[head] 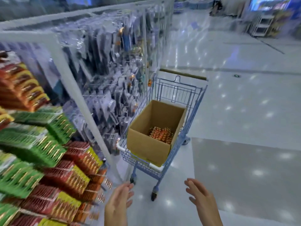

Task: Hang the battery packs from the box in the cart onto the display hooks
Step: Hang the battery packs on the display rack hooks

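I see both hands low in the near view, the left hand point(119, 203) and the right hand point(202, 198), fingers spread loosely and holding nothing. Just beyond them stands the blue cart point(194, 105) with an open cardboard box point(146, 144) inside. The orange battery packs point(161, 132) lie at the box's bottom. Red and green packs hang on the display point(48, 136) at left.

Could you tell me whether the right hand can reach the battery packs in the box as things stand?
Probably yes: the right hand is empty, the box is open-topped and nothing covers the battery packs. They lie deep inside, though, and the cart stands ahead, so a lean seems needed.
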